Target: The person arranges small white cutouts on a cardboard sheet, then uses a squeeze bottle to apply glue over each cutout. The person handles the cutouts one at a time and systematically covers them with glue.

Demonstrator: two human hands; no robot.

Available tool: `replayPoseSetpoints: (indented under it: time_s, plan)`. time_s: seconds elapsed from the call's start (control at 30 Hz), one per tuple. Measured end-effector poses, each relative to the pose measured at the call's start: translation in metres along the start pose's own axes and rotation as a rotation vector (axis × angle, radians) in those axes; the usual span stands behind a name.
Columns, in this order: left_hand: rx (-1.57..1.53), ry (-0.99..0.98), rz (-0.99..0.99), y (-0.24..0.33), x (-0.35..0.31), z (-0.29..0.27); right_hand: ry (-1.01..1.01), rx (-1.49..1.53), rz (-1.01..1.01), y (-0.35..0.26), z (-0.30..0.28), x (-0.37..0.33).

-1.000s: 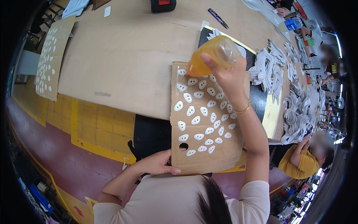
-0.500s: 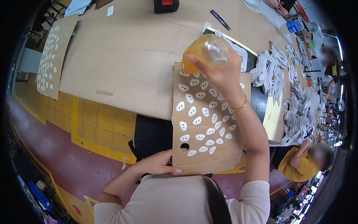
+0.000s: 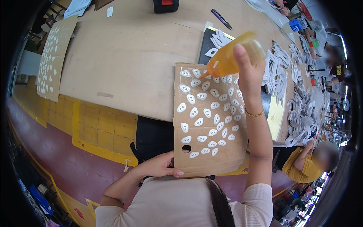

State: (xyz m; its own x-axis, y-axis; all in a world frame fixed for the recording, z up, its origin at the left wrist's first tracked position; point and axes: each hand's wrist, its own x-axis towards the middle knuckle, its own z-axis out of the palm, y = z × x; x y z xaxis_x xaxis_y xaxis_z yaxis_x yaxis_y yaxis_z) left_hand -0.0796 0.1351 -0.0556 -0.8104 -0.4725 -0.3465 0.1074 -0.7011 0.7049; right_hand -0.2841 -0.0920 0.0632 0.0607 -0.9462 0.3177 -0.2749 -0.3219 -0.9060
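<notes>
My right hand (image 3: 249, 75) is wrapped round a squeeze bottle (image 3: 236, 53) of amber liquid. The bottle is tilted, its narrow nozzle pointing down and left, close over the upper part of a cardboard sheet (image 3: 211, 164). Whether the tip touches the sheet I cannot tell. Several small white oval pieces (image 3: 199, 121), each with two holes, lie spread over the cardboard. With its thumb on top, my left hand (image 3: 166, 166) grips the sheet's near left corner; the other fingers are partly hidden beneath. A round hole is cut through the sheet near that corner.
On the table (image 3: 121, 56), a second cardboard sheet (image 3: 56, 56) with white pieces lies far left. A pen (image 3: 221, 19) and a black object (image 3: 166, 5) lie at the back. Stacks of grey-white cut pieces (image 3: 275, 73) stand right. A person in yellow (image 3: 302, 166) sits at right.
My right hand has moved right and tipped the bottle over, so its nozzle now shows above the upper white pieces. My left hand stays on the cardboard's corner.
</notes>
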Motion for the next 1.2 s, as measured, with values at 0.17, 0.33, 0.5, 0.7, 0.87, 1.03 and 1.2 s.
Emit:
replayPoseSetpoints:
  time_s: [0.17, 0.33, 0.5, 0.7, 0.87, 1.03, 1.2]
  plan:
    - [-0.084, 0.0, -0.051, 0.011, -0.002, 0.003, -0.021, -0.145, 0.048, 0.008, -0.006, -0.011]
    - [-0.084, -0.003, -0.057, 0.009, -0.001, 0.002, -0.013, -0.084, 0.014, 0.016, -0.001, -0.013]
    - [-0.08, -0.004, -0.056, 0.009, -0.002, 0.003, -0.046, -0.096, -0.016, 0.016, 0.005, -0.01]
    - [-0.082, 0.002, -0.066, 0.01, -0.002, 0.003, -0.108, -0.119, 0.007, 0.003, 0.018, -0.008]
    - [-0.083, -0.001, -0.047, 0.008, -0.002, 0.003, -0.163, -0.223, -0.111, 0.001, 0.021, -0.009]
    - [-0.013, -0.004, -0.009, 0.003, -0.001, 0.0, -0.19, -0.342, -0.238, -0.01, 0.019, -0.011]
    - [-0.065, -0.004, -0.021, 0.003, -0.001, 0.001, -0.138, -0.308, -0.297, -0.004, 0.013, -0.011]
